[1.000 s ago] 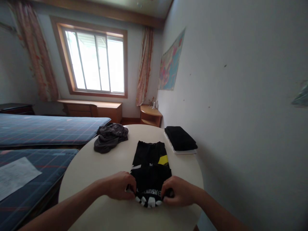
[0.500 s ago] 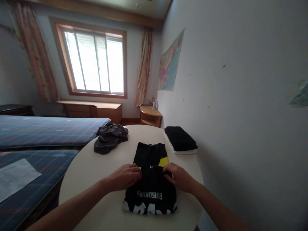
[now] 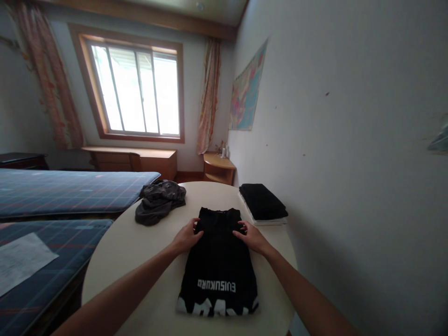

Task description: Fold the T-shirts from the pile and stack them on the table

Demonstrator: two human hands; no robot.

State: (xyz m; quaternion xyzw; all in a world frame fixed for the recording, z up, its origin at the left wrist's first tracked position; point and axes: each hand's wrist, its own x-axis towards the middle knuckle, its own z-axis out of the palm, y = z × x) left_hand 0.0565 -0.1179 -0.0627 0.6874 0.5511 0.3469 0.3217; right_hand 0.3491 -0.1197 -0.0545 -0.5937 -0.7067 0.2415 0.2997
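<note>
A black T-shirt (image 3: 220,256) with white lettering lies folded into a long narrow shape on the round white table (image 3: 140,284). At the shirt's upper left edge is my left hand (image 3: 188,235), its thumb and fingertips spread a little apart and touching the cloth. My right hand (image 3: 252,237) mirrors it at the upper right edge, fingers also apart with the thumb tip on the fabric. The neckline shows beyond both hands.
A crumpled dark grey garment (image 3: 161,200) lies at the table's back left. Folded black cloth (image 3: 262,201) tops a stack of lighter items at the back right, close to the wall (image 3: 350,186). Plaid mattresses (image 3: 77,191) stand on the left, with a paper sheet (image 3: 23,261).
Both hands have moved away from me with the shirt's folded layer, which now covers the yellow patch and reaches close to the neckline. Their fingers have spread more.
</note>
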